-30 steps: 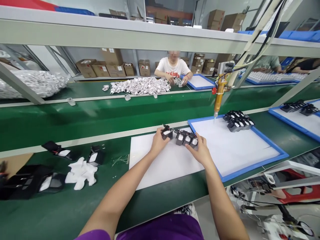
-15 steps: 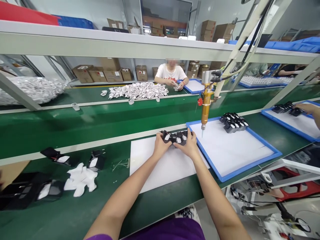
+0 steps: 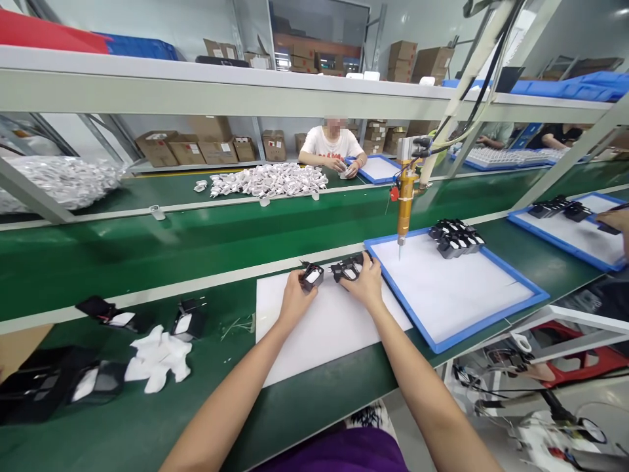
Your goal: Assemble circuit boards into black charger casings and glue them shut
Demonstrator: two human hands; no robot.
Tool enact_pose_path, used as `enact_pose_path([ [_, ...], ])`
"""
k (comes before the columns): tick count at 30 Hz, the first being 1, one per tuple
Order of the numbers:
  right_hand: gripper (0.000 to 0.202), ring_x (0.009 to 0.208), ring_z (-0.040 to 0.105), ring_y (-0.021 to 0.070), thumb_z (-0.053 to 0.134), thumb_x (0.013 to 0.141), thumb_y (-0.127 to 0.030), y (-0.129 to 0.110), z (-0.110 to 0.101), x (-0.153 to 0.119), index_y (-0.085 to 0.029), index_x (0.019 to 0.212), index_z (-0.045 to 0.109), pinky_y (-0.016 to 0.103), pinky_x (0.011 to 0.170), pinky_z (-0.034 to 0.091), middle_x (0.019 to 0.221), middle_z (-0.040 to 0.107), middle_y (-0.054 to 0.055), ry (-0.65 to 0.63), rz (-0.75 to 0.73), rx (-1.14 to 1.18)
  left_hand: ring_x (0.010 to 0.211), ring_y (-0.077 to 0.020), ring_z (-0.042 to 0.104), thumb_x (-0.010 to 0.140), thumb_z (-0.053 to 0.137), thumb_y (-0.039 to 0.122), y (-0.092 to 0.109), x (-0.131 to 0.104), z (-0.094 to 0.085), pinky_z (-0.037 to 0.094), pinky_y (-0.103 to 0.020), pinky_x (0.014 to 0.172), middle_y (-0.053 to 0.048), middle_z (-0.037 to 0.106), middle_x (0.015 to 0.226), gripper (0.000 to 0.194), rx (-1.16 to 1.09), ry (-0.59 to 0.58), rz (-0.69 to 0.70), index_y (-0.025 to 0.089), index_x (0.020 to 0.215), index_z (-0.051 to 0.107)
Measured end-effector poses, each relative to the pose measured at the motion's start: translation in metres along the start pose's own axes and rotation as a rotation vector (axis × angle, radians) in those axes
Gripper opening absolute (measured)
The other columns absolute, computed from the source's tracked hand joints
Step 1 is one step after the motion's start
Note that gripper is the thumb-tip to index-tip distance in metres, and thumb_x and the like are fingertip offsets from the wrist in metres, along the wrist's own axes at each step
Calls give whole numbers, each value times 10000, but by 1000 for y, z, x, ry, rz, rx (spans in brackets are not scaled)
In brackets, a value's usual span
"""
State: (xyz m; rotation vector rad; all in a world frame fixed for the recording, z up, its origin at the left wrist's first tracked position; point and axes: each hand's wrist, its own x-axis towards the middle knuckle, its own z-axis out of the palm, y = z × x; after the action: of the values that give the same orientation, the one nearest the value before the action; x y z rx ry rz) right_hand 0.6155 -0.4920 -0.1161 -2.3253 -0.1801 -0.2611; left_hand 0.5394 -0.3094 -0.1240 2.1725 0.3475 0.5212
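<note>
Over the white sheet (image 3: 314, 334), my left hand (image 3: 296, 299) is closed on a black part with a white patch (image 3: 312, 277). To its right my right hand (image 3: 366, 283) grips a short row of black parts (image 3: 348, 269); a gap separates them from the left one. A blue-rimmed tray (image 3: 427, 334) stands right of the sheet, with several black parts (image 3: 456, 238) grouped at its back. Above the tray's left part hangs a brass-coloured nozzle tool (image 3: 403, 206). White pieces (image 3: 158, 357) lie in a pile on the left of the green bench.
Black parts (image 3: 188, 319) and a larger black heap (image 3: 44, 383) sit at the left. A person (image 3: 331, 144) works across the bench beside many white parts (image 3: 270, 180). At the far right, another person's hand (image 3: 620, 219) is over a second blue tray (image 3: 565, 239). A shelf (image 3: 295, 98) spans above.
My left hand has moved left and a little down with one black part, apart from the row. My right hand still holds the others. The far-right hand has shifted and holds a dark part.
</note>
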Motion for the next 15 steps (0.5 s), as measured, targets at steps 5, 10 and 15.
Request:
enact_pose_path([
  [5,884,1272,426,399,799,586,-369,-5,-11,-3,-147,1346,405,573,1064,374,1328,390,207,-15,-70,92,912,-282,662,691,631,321,2,2,-2,533,-443,847,-100,648,988,396,21,-23,24,178,1038,503],
  [10,921,1231,519,257,815,539,-330,8,-61,-49,-207,1347,391,380,1075,435,1285,489,110,-130,-284,213,907,-317,673,676,607,449,1,6,-9,532,-493,866,-128,665,1002,475,33,-42,31,179,1052,499],
  [15,960,1234,517,306,796,523,-368,78,-138,-59,-219,1371,372,450,1082,420,1343,460,119,-4,-212,186,932,-329,680,660,577,527,1,6,-11,536,-490,883,-146,675,1056,570,114,-67,-32,175,1101,499],
])
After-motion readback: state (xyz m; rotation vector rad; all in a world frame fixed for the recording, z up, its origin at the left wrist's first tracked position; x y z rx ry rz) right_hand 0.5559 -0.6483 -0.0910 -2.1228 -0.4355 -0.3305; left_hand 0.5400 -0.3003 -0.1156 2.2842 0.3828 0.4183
